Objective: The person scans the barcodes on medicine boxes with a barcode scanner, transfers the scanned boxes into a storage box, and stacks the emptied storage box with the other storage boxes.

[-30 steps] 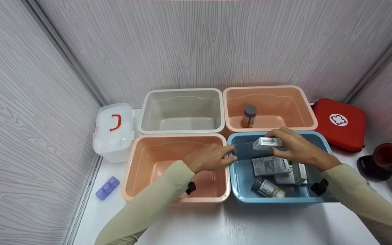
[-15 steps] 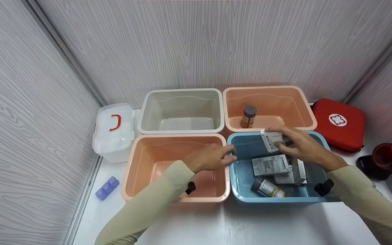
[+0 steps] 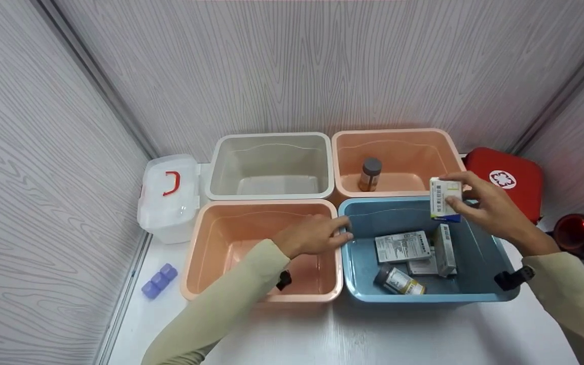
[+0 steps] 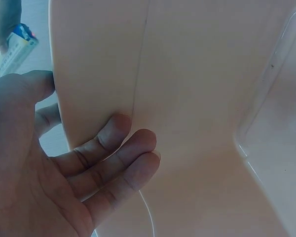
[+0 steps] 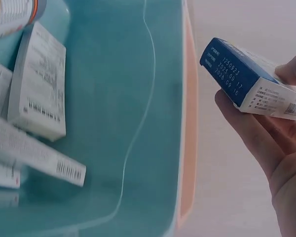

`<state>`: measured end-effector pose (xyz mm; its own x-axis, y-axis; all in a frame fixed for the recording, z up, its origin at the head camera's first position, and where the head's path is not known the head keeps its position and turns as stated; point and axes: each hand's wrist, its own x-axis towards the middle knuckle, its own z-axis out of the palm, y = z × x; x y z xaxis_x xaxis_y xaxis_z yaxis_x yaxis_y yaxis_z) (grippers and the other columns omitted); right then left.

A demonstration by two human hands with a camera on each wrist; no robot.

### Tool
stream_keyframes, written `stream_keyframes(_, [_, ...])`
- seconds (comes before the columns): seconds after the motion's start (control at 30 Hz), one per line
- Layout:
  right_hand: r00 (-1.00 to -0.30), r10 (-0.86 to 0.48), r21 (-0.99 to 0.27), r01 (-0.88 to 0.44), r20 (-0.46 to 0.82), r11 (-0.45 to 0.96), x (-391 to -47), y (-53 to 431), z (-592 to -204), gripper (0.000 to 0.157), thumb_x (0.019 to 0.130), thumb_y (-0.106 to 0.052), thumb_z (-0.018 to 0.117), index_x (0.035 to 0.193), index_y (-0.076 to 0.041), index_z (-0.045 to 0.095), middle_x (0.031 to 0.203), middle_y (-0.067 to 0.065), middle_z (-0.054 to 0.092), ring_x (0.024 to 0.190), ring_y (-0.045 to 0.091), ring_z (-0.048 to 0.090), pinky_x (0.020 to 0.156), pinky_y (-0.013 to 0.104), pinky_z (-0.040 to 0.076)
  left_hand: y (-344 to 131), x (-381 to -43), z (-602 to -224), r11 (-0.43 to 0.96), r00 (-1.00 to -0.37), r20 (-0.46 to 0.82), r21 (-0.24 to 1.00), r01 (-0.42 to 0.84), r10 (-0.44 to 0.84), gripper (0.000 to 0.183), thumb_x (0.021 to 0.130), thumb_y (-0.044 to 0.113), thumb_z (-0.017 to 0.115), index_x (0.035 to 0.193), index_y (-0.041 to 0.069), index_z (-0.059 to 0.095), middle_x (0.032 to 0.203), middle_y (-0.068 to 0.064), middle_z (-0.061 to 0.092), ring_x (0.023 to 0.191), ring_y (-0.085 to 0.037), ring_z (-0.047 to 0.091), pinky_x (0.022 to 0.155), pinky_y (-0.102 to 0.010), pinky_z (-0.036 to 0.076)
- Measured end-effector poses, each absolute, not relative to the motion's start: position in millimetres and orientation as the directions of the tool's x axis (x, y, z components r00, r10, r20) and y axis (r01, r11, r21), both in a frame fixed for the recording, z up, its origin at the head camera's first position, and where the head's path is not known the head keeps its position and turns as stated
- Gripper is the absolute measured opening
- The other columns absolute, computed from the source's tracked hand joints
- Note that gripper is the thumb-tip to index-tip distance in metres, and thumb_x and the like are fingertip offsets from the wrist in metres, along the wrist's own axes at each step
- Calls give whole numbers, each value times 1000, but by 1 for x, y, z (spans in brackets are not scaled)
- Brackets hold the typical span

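My right hand pinches a small white medicine box with a blue end, thumb on its front face. It holds the box above the back right part of the blue bin; in the right wrist view the box's blue end shows printed dates. Inside that bin lie several white medicine boxes and a dark-capped bottle on its side. My left hand hangs loosely over the front peach bin, fingertips at the rim beside the blue bin. Its fingers are relaxed and hold nothing.
Behind stand a grey bin and another peach bin with an upright bottle. A clear lidded case and a purple pill organizer are left. A red first-aid case and black scanner sit right.
My right hand has moved right and slightly up with the medicine box, turning it so its printed face shows. My left hand has stayed in place.
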<state>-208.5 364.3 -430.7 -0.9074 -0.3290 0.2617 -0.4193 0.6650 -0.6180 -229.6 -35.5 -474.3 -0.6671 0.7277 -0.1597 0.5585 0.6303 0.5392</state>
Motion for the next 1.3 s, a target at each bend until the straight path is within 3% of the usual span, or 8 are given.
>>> stream_keyframes(0.07, [-925,-288,-626,-379,247,681,-207,374,-431,56,105,-12,72,157,-13,52,144,26,61,114,58,70,81,4,48,-36,-230,-474,631,-669,-160,541,556,726,31,115,42,53,135,21,63,105,2,71,86,-14,65,76,-28,56])
stream_keyframes(0.17, [-951,-208,-640,-309,231,703,-202,391,-434,58,107,-15,70,161,-17,48,144,21,60,117,30,70,83,1,44,-36,-230,-475,631,-667,-160,538,559,727,32,115,42,52,135,20,63,107,2,72,87,-13,66,78,-29,56])
stream_keyframes(0.33, [-976,-70,-677,-192,204,711,-193,423,-445,61,110,-23,68,165,-23,42,137,-7,57,112,-9,51,89,4,39,-36,-230,-476,626,-660,-159,535,567,734,33,116,43,50,136,20,63,109,2,73,88,-12,66,80,-30,56])
stream_keyframes(0.43, [-980,-3,-708,-145,198,691,-189,443,-456,63,110,-24,66,167,-23,37,136,-9,54,112,-9,49,88,2,40,-36,-230,-476,627,-662,-160,536,565,732,33,116,43,50,136,20,63,109,1,73,86,-12,65,80,-30,56])
stream_keyframes(0.67, [-968,174,-797,-40,180,602,-180,480,-484,62,114,-25,59,169,-30,32,155,29,40,108,-4,52,82,5,50,-36,-230,-475,640,-665,-177,529,557,726,34,116,45,50,136,21,62,106,1,70,86,-13,65,77,-29,56])
stream_keyframes(0.8, [-957,249,-833,14,149,553,-171,496,-500,58,114,-27,57,168,-32,33,145,9,48,107,0,54,82,8,53,-36,-230,-474,641,-664,-186,535,550,725,34,115,45,50,136,22,62,107,2,70,87,-13,65,78,-29,56])
stream_keyframes(1.0, [-951,291,-868,54,106,494,-157,511,-527,53,116,-25,53,166,-31,36,143,4,48,108,0,54,82,9,55,-37,-229,-474,641,-670,-181,544,542,720,34,115,45,51,137,21,63,110,2,72,88,-13,66,79,-29,57])
stream_keyframes(1.3, [-858,514,-998,34,-3,51,-142,517,-560,41,110,-18,64,150,-25,55,113,-4,51,99,6,58,75,11,58,-37,-228,-474,638,-671,-167,535,554,722,33,115,43,52,137,21,64,106,3,72,86,-12,65,77,-29,55])
